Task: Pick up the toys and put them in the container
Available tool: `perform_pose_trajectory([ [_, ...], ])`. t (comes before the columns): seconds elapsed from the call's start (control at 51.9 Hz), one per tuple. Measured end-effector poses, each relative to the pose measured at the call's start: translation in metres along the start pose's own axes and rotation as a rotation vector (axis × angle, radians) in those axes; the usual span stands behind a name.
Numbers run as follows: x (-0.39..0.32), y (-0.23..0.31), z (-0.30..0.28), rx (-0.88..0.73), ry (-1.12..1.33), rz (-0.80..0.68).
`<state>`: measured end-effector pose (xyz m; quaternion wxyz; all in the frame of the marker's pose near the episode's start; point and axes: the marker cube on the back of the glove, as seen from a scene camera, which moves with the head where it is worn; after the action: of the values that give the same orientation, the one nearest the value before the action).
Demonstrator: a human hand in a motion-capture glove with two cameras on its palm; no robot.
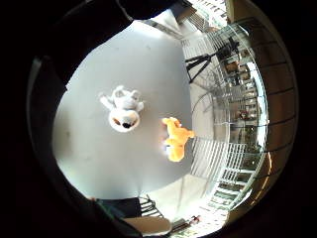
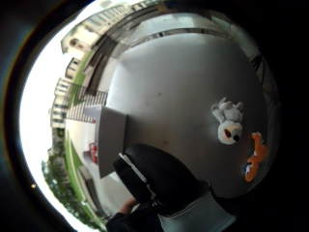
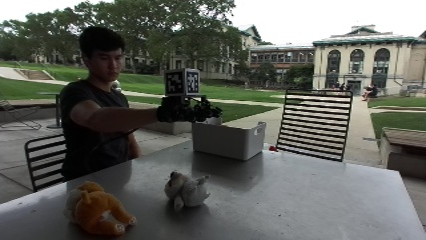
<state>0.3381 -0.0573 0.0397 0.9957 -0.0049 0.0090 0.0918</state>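
The empty, loosely open right hand [image 3: 190, 111] hovered by the container [image 3: 228, 140]; best descend squarely over the white toy [image 3: 186, 189].

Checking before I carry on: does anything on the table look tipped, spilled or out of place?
Nothing stands out. The white plush toy and the orange plush toy lie on the table, apart from each other, not yet in the container, which stands upright. The gloved right hand hovers beside the container.

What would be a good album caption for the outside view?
Gloved right hand hovers above the white container, while an orange plush and white plush wait on the table.
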Motion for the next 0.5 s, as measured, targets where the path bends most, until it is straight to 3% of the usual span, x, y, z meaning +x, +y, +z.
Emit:
perform_pose_trajectory([
  [0.289,0.051,-0.003,0.122,-0.173,-0.062,0.079],
  [0.501,0.059,-0.002,0.164,-0.214,-0.105,0.121],
])
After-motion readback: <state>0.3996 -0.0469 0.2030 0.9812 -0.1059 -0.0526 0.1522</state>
